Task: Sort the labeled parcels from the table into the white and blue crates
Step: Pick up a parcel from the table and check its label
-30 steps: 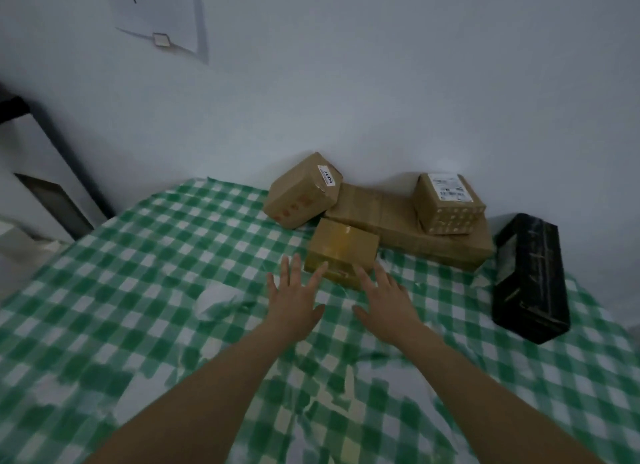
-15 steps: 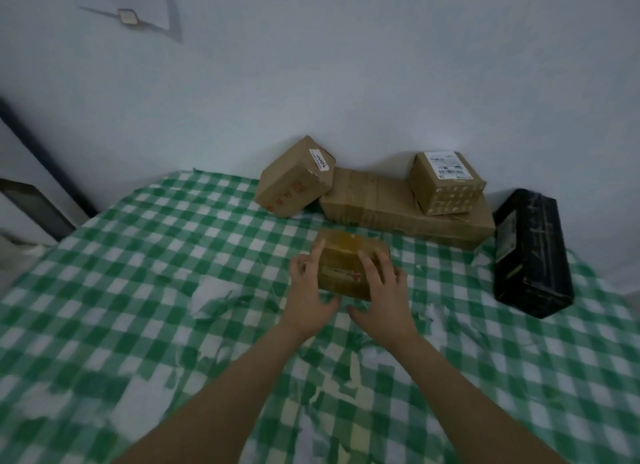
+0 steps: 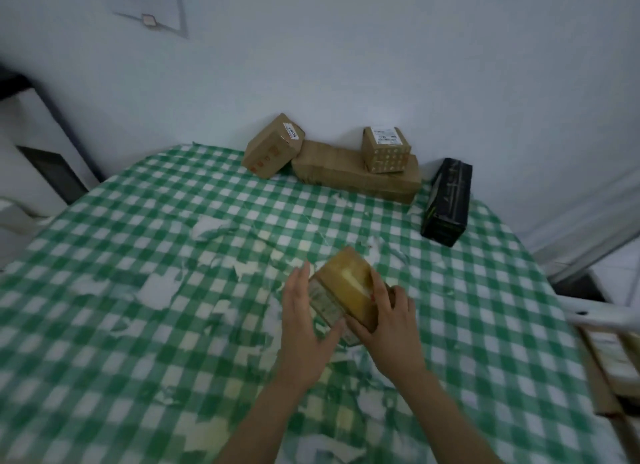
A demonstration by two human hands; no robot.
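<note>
A small brown taped parcel (image 3: 346, 287) is held tilted above the green checked tablecloth (image 3: 138, 256). My left hand (image 3: 304, 321) grips its left end and my right hand (image 3: 391, 321) grips its right side. At the back by the wall lie a tilted brown parcel (image 3: 272, 147) with a white label, a long flat brown parcel (image 3: 332, 169), a small labelled cube parcel (image 3: 386, 150) on top of it, and a black box (image 3: 448, 197). No crate is in view.
The white wall stands right behind the parcels. A paper sheet (image 3: 149, 3) hangs on it at upper left. A white and dark piece of furniture (image 3: 31, 159) is at the left. At the right edge are a white rail (image 3: 602, 313) and cardboard (image 3: 616, 363).
Both hands reached the small parcel, took hold of it, then lifted it and drew it toward me, tilting it. The view has pulled back from the wall.
</note>
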